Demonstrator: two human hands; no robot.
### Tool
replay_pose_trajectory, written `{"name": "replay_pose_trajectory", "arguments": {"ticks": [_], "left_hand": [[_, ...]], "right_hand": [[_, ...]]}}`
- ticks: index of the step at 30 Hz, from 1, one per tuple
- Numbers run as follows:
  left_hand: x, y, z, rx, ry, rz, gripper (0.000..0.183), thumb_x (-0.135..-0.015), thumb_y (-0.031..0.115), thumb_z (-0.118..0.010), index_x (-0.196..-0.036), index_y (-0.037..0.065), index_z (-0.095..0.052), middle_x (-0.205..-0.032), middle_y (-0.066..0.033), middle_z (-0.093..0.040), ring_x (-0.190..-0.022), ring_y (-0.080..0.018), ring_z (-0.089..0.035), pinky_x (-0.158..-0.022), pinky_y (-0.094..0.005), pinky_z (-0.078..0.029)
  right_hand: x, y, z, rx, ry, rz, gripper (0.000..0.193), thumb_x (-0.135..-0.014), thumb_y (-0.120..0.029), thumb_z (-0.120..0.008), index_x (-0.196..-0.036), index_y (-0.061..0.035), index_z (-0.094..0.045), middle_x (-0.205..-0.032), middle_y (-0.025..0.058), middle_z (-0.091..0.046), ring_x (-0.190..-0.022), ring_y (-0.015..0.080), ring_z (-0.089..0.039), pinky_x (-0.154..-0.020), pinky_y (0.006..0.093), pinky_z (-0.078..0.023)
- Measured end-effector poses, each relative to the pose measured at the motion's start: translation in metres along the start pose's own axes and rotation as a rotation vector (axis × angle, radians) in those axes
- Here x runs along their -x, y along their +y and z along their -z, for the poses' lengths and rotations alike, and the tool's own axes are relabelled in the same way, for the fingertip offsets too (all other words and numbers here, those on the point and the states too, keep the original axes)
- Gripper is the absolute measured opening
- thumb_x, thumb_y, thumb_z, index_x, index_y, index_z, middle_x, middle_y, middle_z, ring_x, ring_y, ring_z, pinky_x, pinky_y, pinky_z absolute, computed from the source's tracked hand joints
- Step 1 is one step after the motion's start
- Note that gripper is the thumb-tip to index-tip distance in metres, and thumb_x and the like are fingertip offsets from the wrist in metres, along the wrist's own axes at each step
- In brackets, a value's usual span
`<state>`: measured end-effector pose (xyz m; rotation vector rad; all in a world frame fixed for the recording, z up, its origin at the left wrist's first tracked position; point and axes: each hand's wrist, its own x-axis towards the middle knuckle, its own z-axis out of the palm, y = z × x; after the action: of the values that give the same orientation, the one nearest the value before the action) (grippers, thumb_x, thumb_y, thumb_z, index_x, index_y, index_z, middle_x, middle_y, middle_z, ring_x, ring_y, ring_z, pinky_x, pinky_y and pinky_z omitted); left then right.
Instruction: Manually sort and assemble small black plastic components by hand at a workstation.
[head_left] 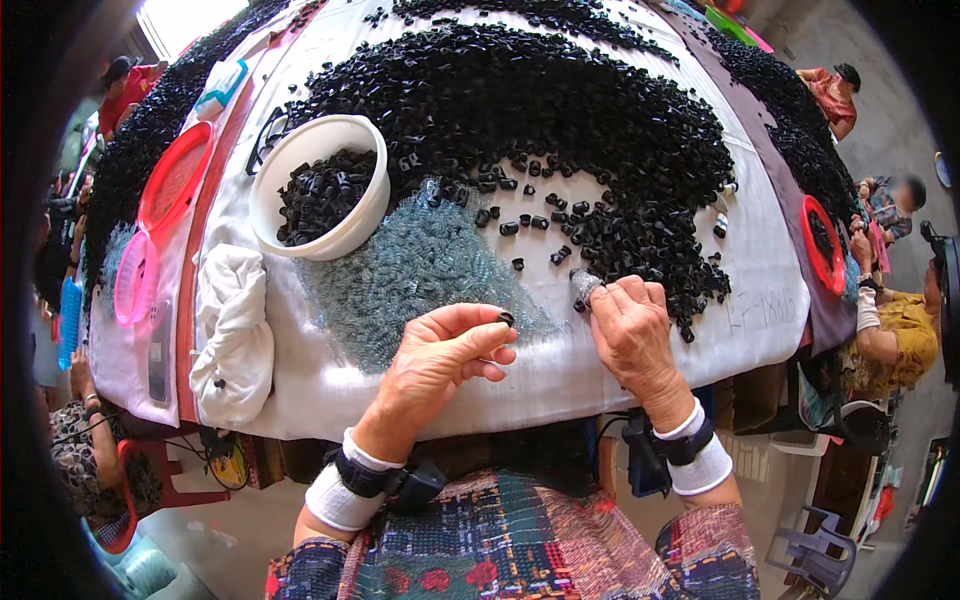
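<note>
My left hand [425, 365] pinches a small black plastic piece [506, 319] between thumb and fingertips, above the cloth. To its right, my right hand [632, 335] has its fingers curled in at the near edge of the scattered black plastic parts [640, 235]. A grey wrapping [585, 284] covers one of its fingertips; what those fingers hold, if anything, is hidden. Just beyond my left hand spreads a heap of small pale-blue springs [400, 275]. Behind that lies a large heap of short black tubular parts [530, 90].
A white bowl [265, 205] of black parts stands at the left, partly beside the springs. A crumpled white cloth [232, 335], a pink basket [137, 278] and a red tray [176, 178] lie further left. People sit along neighbouring tables, and a red basket [822, 245] is at right.
</note>
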<state>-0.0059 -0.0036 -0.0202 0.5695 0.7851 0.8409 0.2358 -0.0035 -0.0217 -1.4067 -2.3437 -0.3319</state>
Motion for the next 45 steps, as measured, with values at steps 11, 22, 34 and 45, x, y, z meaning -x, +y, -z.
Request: {"name": "replay_pose_trajectory", "arguments": {"ticks": [11, 22, 34, 45], "left_hand": [[0.002, -0.003, -0.009, -0.08, -0.05, -0.097, 0.021, -0.084, 0.007, -0.067, -0.104, -0.001, -0.063, -0.091, -0.0136, -0.068, -0.075, -0.0175, -0.066, -0.063, -0.0284, -0.055], [0.01, -0.007, -0.013, -0.296, -0.003, -0.264, 0.021, -0.079, 0.006, -0.073, -0.099, -0.001, -0.066, -0.087, -0.0059, -0.068, -0.075, -0.0086, -0.063, -0.063, -0.0213, -0.052], [0.009, -0.004, -0.012, -0.471, -0.016, -0.289, 0.02, -0.081, 0.003, -0.07, -0.099, -0.003, -0.066, -0.091, -0.0061, -0.068, -0.081, -0.008, -0.062, -0.073, -0.0213, -0.052], [0.002, -0.004, -0.005, -0.225, -0.088, -0.2, 0.024, -0.082, 0.009, -0.07, -0.102, -0.003, -0.065, -0.087, -0.0073, -0.068, -0.078, -0.0104, -0.064, -0.066, -0.0224, -0.052]], "right_hand": [[-0.024, -0.039, 0.032, -0.755, 0.144, -0.14, 0.035, -0.073, 0.011, -0.06, -0.107, 0.0006, -0.058, -0.082, 0.0141, -0.058, -0.065, 0.0263, -0.062, -0.055, 0.0326, -0.049], [-0.027, -0.051, 0.033, -0.714, 0.108, 0.016, 0.021, -0.07, 0.006, -0.066, -0.09, 0.0042, -0.058, -0.079, 0.0151, -0.059, -0.068, 0.0311, -0.058, -0.06, 0.0361, -0.05], [-0.026, -0.053, 0.027, -0.805, 0.063, -0.066, 0.017, -0.074, 0.002, -0.067, -0.088, 0.0026, -0.058, -0.076, 0.016, -0.058, -0.064, 0.0313, -0.06, -0.055, 0.0365, -0.048], [-0.021, -0.058, 0.014, -0.929, 0.141, -0.208, 0.028, -0.077, 0.003, -0.067, -0.104, 0.0021, -0.062, -0.083, 0.012, -0.067, -0.065, 0.0181, -0.065, -0.055, 0.0268, -0.052]]}}
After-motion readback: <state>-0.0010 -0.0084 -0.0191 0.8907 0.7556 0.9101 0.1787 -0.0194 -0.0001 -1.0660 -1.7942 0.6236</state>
